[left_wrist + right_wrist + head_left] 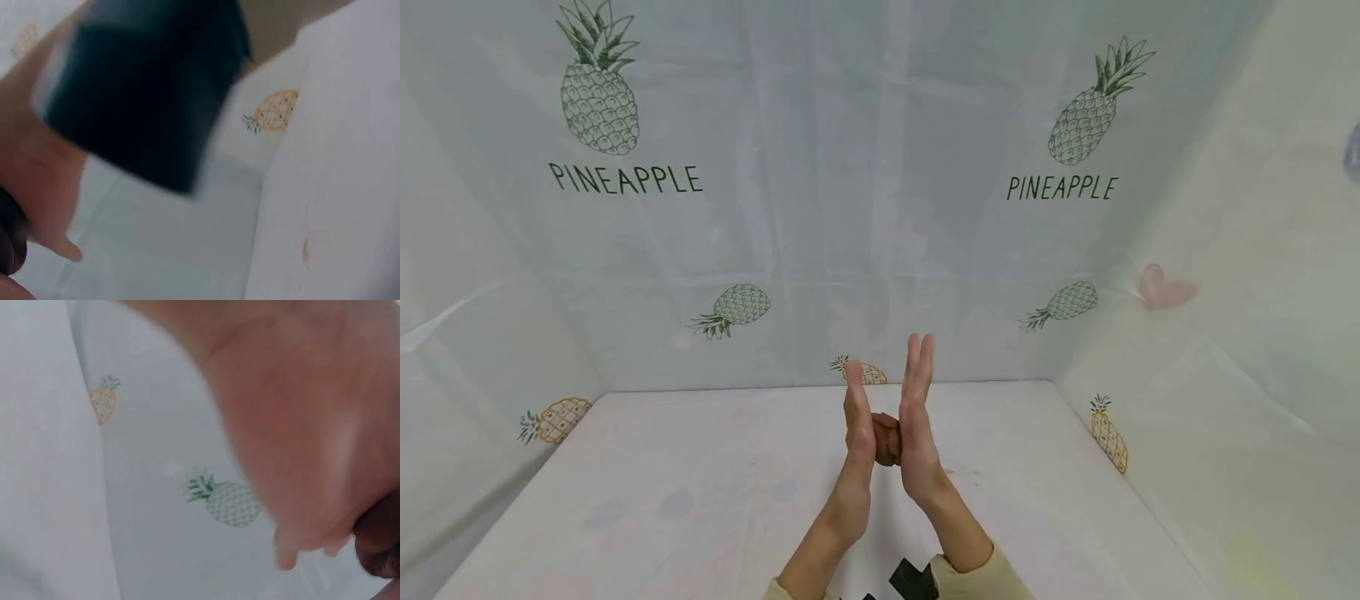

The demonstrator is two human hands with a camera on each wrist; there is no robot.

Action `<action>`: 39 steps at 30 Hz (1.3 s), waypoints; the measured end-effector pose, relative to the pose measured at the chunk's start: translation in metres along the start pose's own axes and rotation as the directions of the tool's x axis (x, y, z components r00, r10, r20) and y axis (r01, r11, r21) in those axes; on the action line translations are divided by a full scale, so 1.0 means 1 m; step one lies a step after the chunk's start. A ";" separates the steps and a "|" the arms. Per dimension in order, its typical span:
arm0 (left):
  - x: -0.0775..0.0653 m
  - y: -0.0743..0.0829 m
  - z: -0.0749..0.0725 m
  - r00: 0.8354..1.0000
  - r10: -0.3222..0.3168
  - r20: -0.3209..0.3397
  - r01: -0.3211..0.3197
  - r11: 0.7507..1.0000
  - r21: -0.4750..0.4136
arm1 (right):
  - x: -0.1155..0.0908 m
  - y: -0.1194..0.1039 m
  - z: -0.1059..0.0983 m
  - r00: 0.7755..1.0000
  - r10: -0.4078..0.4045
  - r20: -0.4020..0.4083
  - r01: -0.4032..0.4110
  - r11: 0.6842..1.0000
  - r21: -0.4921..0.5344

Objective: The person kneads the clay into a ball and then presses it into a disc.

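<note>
A brown lump, like clay or dough (887, 440), is pressed between two upright palms in front of me. My left hand (857, 433) touches its left side with fingers straight and pointing up. Against its right side lies my right hand (917, 433), fingers extended and slightly taller in view. At the left edge of the left wrist view, the dark lump (11, 231) shows partly beside the right hand (40, 169). The right wrist view has the left hand (306, 431) large and blurred, with the lump (380, 540) cut off at the edge.
Below the hands spreads a white table surface (700, 483), with a faint brown smudge (951, 472) right of them. Pale curtains printed with pineapples (820, 167) enclose the back and sides. A black block (916, 578) sits by the right sleeve (981, 579).
</note>
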State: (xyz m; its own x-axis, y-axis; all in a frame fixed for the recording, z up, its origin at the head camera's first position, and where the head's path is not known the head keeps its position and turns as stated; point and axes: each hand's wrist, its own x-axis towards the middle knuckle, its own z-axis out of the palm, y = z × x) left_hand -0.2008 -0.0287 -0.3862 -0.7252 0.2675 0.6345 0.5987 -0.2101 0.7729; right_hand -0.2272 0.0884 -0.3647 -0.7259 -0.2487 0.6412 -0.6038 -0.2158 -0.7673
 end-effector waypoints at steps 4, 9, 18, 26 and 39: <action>0.000 0.005 0.000 1.000 -0.004 -0.028 0.005 1.000 0.009 | -0.001 0.010 0.000 0.996 0.030 0.086 -0.030 1.000 0.001; 0.002 0.007 -0.004 0.995 -0.044 -0.087 0.047 0.998 0.030 | -0.002 0.015 0.002 0.983 0.060 0.171 -0.068 0.997 0.040; 0.008 0.003 -0.031 0.981 -0.019 -0.195 0.028 0.999 0.044 | -0.013 0.008 0.027 0.960 0.122 0.253 -0.147 0.986 0.084; 0.008 -0.010 -0.037 0.985 -0.015 -0.170 0.048 0.981 0.189 | -0.016 -0.012 0.029 0.970 0.080 0.231 -0.125 0.975 0.186; 0.000 -0.012 -0.001 0.993 0.114 0.016 -0.114 0.958 0.264 | -0.006 -0.016 -0.002 0.994 0.095 0.047 -0.104 0.963 0.251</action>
State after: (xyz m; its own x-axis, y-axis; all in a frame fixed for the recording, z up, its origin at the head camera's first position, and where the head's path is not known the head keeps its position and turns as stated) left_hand -0.2088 -0.0274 -0.3952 -0.6468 0.2566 0.7182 0.7459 0.0167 0.6658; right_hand -0.2140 0.0950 -0.3565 -0.7638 -0.3121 0.5649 -0.4233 -0.4185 -0.8035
